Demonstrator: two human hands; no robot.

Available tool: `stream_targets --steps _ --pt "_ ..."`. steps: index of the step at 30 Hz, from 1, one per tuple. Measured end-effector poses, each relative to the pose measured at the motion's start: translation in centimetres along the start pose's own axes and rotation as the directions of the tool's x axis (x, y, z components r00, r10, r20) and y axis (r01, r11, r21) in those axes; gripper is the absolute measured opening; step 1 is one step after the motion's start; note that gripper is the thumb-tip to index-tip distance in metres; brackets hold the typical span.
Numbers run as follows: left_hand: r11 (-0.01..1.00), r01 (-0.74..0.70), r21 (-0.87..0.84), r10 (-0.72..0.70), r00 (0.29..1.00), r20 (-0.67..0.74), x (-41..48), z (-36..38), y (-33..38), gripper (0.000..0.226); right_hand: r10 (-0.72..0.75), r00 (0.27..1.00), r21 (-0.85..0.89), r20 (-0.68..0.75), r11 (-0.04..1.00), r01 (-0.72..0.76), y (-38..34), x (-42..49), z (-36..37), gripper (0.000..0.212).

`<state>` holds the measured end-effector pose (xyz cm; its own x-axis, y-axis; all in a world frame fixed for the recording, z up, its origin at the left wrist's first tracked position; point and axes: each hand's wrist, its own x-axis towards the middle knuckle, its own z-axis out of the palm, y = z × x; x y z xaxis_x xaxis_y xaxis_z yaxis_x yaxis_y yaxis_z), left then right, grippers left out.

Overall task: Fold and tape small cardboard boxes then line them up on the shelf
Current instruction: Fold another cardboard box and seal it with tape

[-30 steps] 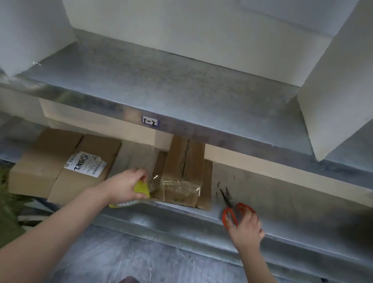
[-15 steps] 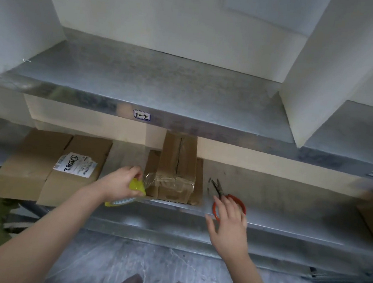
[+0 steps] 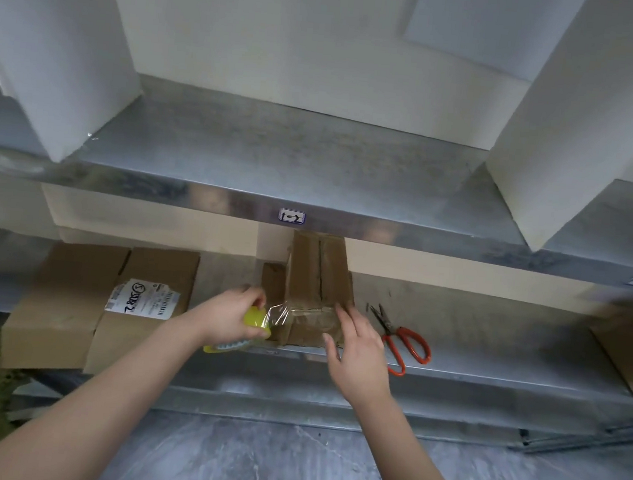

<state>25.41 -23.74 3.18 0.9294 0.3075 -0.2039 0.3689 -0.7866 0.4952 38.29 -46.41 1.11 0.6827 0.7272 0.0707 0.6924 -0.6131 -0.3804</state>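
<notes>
Fingers [image 3: 253, 296] of my left hand [image 3: 222, 318] are curled tight round a yellow tape holder [image 3: 256, 318], which I hold just left of the small box [image 3: 317, 278], near its front face. A strip of clear tape [image 3: 280, 311] runs from the holder across to that face, where it lies stuck over the cardboard. My right hand [image 3: 363, 356] is on the other side. Its fingers are straight and slightly spread, gripping nothing, and their tips touch the box's front right corner at the end of the taped band. So the box sits between my two hands, holder beside its left, fingertips against its right.

It stands on the lower shelf [image 3: 491, 334], close to the front edge, with its top seam running away from me and its far end under the upper shelf [image 3: 295, 160]. It rests on a piece of flat cardboard [image 3: 271, 280] that sticks out on the left. Red-handled scissors [image 3: 401, 343] lie on the lower shelf just right of my right hand, apart from it, blades pointing away. Further left, two bigger brown cartons [image 3: 70, 293] lie side by side, and the right one bears a white label [image 3: 143, 298]. A small tag [image 3: 291, 216] sits on the upper shelf's front edge.
</notes>
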Motion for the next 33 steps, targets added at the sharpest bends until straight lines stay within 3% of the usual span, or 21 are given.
stream_targets --steps 5,14,19,23,29,33 --pt "0.995 -0.094 -0.024 0.094 0.995 0.021 0.0 0.0 -1.3 0.038 0.024 1.0 0.017 0.003 1.0 -0.024 0.2 0.0 1.1 0.051" --pt "0.927 -0.233 0.294 0.223 0.973 0.066 1.6 -0.9 -2.7 0.035 0.011 1.0 -0.03 -0.005 0.999 -0.011 0.4 0.0 1.8 0.054" --pt "0.893 -0.289 0.345 0.279 0.957 0.079 2.5 -1.7 -3.1 0.032 0.003 1.0 -0.057 0.004 0.998 -0.003 0.3 0.1 1.8 0.055" --pt "0.916 -0.306 0.26 0.292 0.952 0.092 2.5 -1.8 -3.3 0.033 0.027 0.999 -0.034 0.018 0.999 -0.026 0.2 0.0 2.1 0.056" --pt "0.974 -0.198 -0.111 0.205 0.978 0.046 0.6 -0.4 -3.3 0.026 0.015 1.0 -0.009 -0.014 1.0 -0.015 0.2 -0.1 2.5 0.058" --pt "0.978 -0.189 -0.088 0.185 0.981 -0.053 0.5 0.2 -3.1 0.012 0.035 0.999 -0.005 -0.013 0.999 -0.035 0.3 0.0 2.6 0.056"
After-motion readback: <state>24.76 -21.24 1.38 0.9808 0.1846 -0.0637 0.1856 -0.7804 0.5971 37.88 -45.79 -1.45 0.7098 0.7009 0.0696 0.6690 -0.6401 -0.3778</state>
